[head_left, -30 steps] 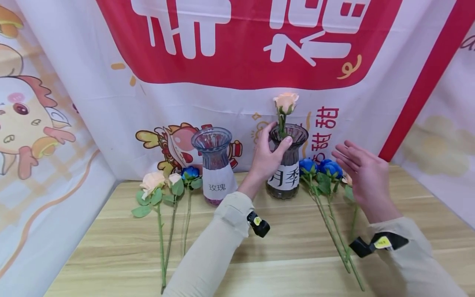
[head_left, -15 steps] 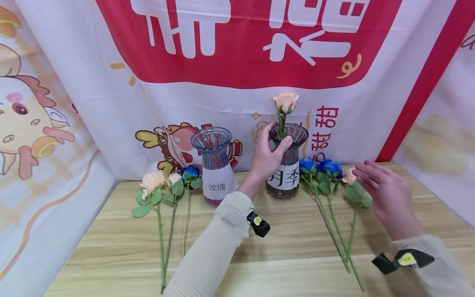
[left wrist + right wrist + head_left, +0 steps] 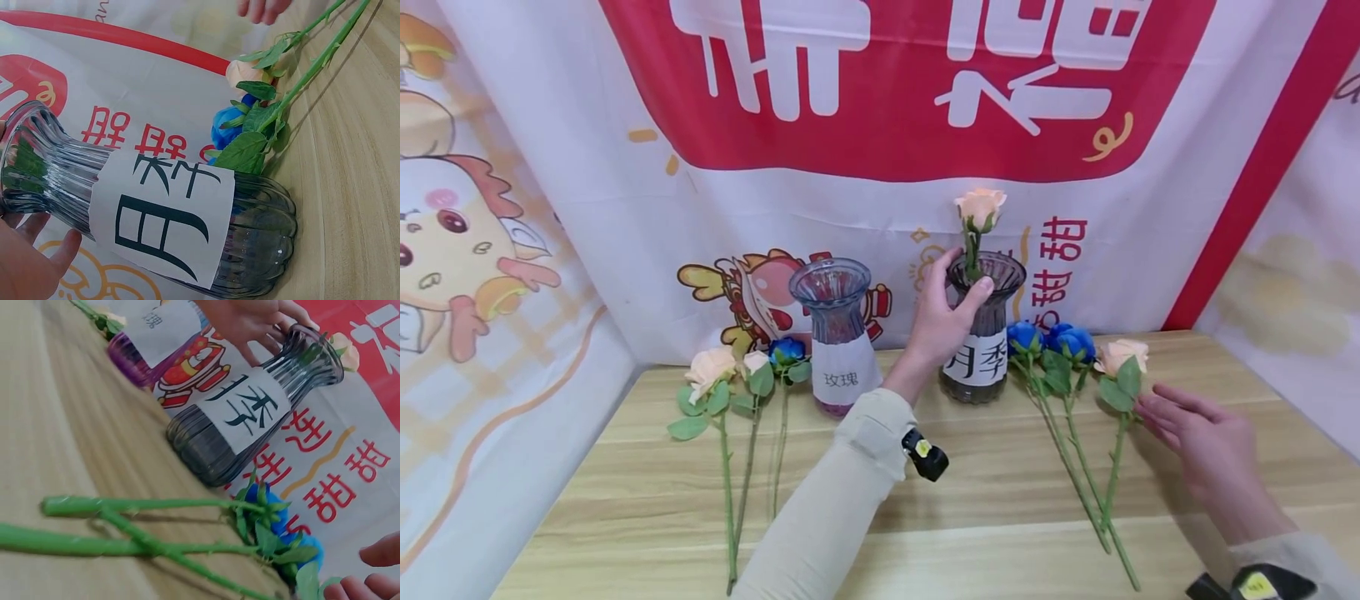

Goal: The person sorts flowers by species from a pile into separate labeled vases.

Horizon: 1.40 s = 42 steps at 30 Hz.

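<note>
My left hand point(image 3: 942, 321) grips the dark glass vase point(image 3: 973, 387) near its flared rim, thumb at the front and fingers at the left side. The vase stands upright and bears a white label with black characters. A peach rose point(image 3: 981, 208) rises out of it, its lower stem hidden inside. My right hand point(image 3: 1206, 446) is low over the table at the right, fingers extended, fingertips right beside the leaves of another peach rose point(image 3: 1123, 357). That rose lies beside two blue roses point(image 3: 1070, 342), their stems crossing toward the front.
A second glass vase point(image 3: 831, 292), bluish above and purple at its base, stands left of the first, labelled too. Two pale roses point(image 3: 712, 371) and a blue one point(image 3: 787, 350) lie at the left of the wooden table point(image 3: 1000, 500). A printed cloth point(image 3: 895, 208) hangs behind.
My right hand has moved right and down, from beside the vase to the peach rose on the table, uncovering that rose. My left hand stays on the vase.
</note>
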Available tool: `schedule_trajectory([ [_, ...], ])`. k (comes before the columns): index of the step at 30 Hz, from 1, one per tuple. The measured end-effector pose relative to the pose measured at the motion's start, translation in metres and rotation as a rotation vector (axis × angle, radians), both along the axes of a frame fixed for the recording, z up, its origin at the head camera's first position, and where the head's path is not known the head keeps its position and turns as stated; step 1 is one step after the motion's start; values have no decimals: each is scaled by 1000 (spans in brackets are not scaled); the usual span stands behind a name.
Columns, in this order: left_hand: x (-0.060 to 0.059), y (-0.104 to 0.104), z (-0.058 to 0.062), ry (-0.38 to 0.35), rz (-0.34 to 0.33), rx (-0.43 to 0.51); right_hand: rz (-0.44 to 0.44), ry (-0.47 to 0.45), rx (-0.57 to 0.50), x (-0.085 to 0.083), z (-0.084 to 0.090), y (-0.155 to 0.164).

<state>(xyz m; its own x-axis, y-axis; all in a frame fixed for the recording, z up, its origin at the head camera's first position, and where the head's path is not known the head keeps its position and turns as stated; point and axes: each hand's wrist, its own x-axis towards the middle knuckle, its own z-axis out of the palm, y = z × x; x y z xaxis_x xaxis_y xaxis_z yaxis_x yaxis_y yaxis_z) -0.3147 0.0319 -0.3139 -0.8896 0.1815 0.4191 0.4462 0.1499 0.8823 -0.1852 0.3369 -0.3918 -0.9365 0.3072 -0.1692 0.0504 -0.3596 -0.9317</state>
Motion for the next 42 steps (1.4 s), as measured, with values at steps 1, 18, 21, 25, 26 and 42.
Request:
schedule_trajectory([
  [1, 0, 1, 0, 2, -3, 0, 7, -18, 17, 2, -3, 2],
  [18, 3, 7, 1, -20, -3, -15, 21, -385, 256, 8, -16, 14],
  [21, 3, 6, 1, -22, -3, -13, 51, -382, 298, 8, -16, 12],
  [25, 3, 5, 1, -28, -7, -20, 87, -356, 381, 6, -18, 10],
  [26, 3, 4, 1, -30, -7, -22, 86, -356, 410, 4, -19, 9],
  [42, 2, -1, 1, -27, 7, -21, 34, -436, 512, -17, -20, -7],
])
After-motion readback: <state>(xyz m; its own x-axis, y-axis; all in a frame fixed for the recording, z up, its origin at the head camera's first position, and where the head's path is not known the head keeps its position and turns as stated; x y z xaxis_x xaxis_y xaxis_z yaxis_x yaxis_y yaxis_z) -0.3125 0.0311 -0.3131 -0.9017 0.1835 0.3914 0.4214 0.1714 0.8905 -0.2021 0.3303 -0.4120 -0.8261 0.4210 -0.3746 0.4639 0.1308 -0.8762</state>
